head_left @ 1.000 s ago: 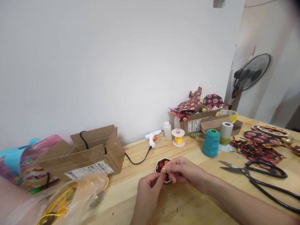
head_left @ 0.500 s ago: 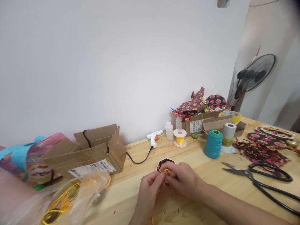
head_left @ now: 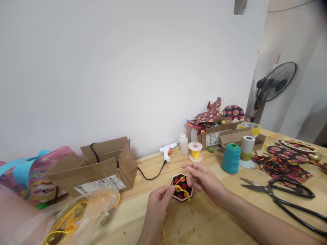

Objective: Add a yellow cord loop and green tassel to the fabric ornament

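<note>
An octagonal piece with black-and-red patterned cloth and a pale rim (head_left: 183,197) lies on the table between my hands. Yellow cord (head_left: 182,189) crosses its face in a loop, with a knotted bit near its lower right edge. My left hand (head_left: 161,200) pinches this cord at the piece's left edge, and a length hangs below the hand. Above the upper right edge, my right hand (head_left: 204,179) has its index finger stretched out. A thin strand of the cord runs up into its other fingers; the exact grip is partly hidden.
Black-handled scissors (head_left: 270,190) lie at right, near a teal thread cone (head_left: 231,158). Behind stand a yellow cord spool (head_left: 195,151), a white bottle (head_left: 183,144) and a glue gun (head_left: 167,152). An open cardboard box (head_left: 102,170) and a plastic bag (head_left: 94,211) are at left.
My hands, together over the octagonal piece before, have parted. The right hand moved up and away, drawing a strand of cord, and more of the piece shows. The view shifted slightly.
</note>
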The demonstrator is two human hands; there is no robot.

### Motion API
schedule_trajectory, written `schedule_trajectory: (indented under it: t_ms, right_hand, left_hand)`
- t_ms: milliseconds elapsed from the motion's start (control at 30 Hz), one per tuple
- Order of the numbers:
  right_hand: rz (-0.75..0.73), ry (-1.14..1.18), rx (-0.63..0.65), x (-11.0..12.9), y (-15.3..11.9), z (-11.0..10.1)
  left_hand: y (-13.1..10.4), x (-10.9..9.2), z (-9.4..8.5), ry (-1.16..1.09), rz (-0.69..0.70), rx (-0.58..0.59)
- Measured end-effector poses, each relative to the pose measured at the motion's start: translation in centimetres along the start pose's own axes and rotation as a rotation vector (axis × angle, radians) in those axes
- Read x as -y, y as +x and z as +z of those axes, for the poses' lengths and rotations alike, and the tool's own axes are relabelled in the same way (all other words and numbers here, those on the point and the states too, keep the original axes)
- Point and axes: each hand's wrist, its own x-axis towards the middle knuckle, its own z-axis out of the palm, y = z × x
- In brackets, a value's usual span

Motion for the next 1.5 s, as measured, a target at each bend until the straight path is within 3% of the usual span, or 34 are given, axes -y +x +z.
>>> schedule_trajectory:
  t_ms: [133, 233, 400, 567, 800, 867, 933, 1067, 1267, 1400, 1500]
  right_hand:
    - [-0.063, -0.009, -0.135, 0.1, 0.4, -0.8]
    - [-0.124, -0.094, -0.164, 0.1, 0.4, -0.6]
    - [-0.222, -0.308, -0.033, 0.2, -0.1, 0.3]
    - [-0.411, -0.726, 0.084, -0.4, -0.3, 0.6]
    - [-0.515, -0.764, -0.221, -0.3, -0.5, 0.1]
    - [-0.622, -0.75, -0.329, 0.0, -0.8, 0.1]
    - [-0.78, -0.79, -0.344, 0.2, -1.3, 0.4]
    - [-0.971, -1.04, -0.012, -0.6, -2.5, 2.0]
    - [-0.672, -1.373, 0.471, -3.7, -2.9, 5.2]
    - [-0.567, -1.402, 0.556, -5.2, -2.6, 6.5]
    - [-0.535, -1.344, 0.541, -4.7, -2.8, 6.6]
  left_hand:
    - [0.0, 0.0, -0.1, -0.005, 0.002, -0.029]
    - [-0.2, -0.1, -0.3, -0.018, 0.009, -0.023]
    - [-0.3, -0.1, -0.2, -0.037, 0.014, -0.006]
    - [-0.3, -0.1, -0.1, -0.059, 0.038, 0.04]
    - [-0.5, -0.4, -0.4, -0.125, 0.04, 0.049]
    - [-0.7, -0.6, -0.5, -0.154, 0.013, 0.048]
    - [-0.8, -0.7, -0.5, -0.177, -0.022, 0.049]
    - [-0.9, -0.8, -0.6, -0.222, -0.053, 0.048]
    - [-0.8, -0.4, -0.6, -0.242, -0.041, 0.017]
    - [-0.7, -0.4, -0.5, -0.244, -0.037, 0.014]
    - [-0.6, -0.4, -0.5, -0.247, -0.034, 0.018]
